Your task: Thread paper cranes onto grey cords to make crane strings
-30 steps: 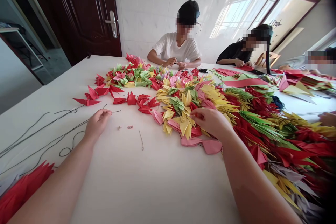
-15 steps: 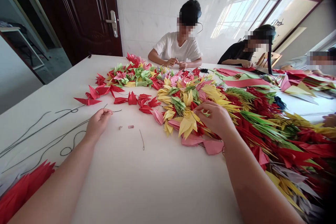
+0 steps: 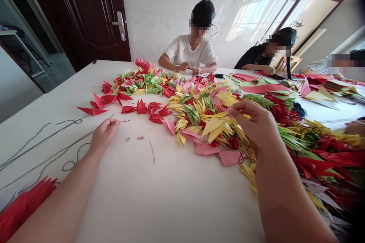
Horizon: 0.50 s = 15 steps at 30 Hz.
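Observation:
My left hand [image 3: 105, 133] rests on the white table [image 3: 159, 197], fingers pinched on the end of a thin grey wire [image 3: 124, 121]. My right hand [image 3: 258, 125] is lifted over a heap of folded paper cranes [image 3: 199, 110] in yellow, red, green and pink. Its fingers are closed on a string of yellow cranes [image 3: 216, 126], which hangs just above the heap. Pink cranes [image 3: 216, 152] lie on the table below it.
Loose wires [image 3: 42, 144] trail across the table's left side, and red paper [image 3: 23, 205] lies at the near left corner. Small bits [image 3: 140, 138] sit near the middle. Three other people sit at the far side with paper sheets [image 3: 265, 88]. A dark door [image 3: 85, 11] stands behind.
My right hand has risen and shifted right, pulling the string of yellow cranes up out of the heap. My left hand has stayed put on the wire.

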Available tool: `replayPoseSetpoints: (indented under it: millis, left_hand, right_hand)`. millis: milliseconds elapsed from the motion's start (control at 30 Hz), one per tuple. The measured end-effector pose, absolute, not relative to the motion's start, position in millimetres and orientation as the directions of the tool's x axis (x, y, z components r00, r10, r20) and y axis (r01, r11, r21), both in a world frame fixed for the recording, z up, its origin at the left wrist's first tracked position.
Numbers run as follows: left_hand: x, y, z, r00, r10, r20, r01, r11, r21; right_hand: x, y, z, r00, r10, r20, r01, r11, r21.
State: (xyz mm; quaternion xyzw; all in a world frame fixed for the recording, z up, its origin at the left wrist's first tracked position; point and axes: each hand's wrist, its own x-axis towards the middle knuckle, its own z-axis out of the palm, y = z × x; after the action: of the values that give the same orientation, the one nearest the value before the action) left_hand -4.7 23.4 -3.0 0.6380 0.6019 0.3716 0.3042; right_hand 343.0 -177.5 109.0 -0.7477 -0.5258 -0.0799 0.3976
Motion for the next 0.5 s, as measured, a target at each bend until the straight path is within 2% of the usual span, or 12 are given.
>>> replayPoseSetpoints:
  millis: [67, 133, 200, 233, 300, 400, 500]
  left_hand:
    - [-4.4, 21.6, -1.0, -0.001, 0.995, 0.102, 0.547, -0.085, 0.833]
    - [-3.9, 19.9, 1.0, 0.0, 0.995, 0.099, 0.549, -0.083, 0.832]
    - [-3.2, 18.9, 2.5, -0.001, 0.995, 0.101, 0.551, -0.083, 0.83]
    - [-2.9, 18.6, 3.0, -0.001, 0.995, 0.105, 0.551, -0.087, 0.83]
    - [-2.5, 18.5, 3.4, 0.001, 0.994, 0.111, 0.547, -0.093, 0.832]
    - [-2.9, 19.3, 2.7, 0.009, 0.994, 0.111, 0.545, -0.098, 0.833]
    - [-3.6, 19.9, 1.9, 0.014, 0.994, 0.111, 0.548, -0.1, 0.831]
  right_hand:
    - [344.9, -182.9, 114.2, 0.328, 0.865, 0.38, 0.873, -0.124, -0.472]
    - [343.6, -186.4, 118.1, 0.148, 0.978, 0.145, 0.912, -0.078, -0.402]
    - [339.5, -187.3, 120.2, 0.019, 0.998, -0.052, 0.93, -0.037, -0.365]
    - [337.1, -186.9, 120.6, -0.007, 0.995, -0.099, 0.932, -0.03, -0.36]
    - [333.2, -185.4, 120.5, -0.009, 0.994, -0.109, 0.931, -0.032, -0.363]
    - [332.4, -182.5, 118.8, 0.066, 0.998, -0.012, 0.93, -0.066, -0.362]
    - [335.6, -177.9, 113.4, 0.187, 0.979, 0.085, 0.943, -0.155, -0.293]
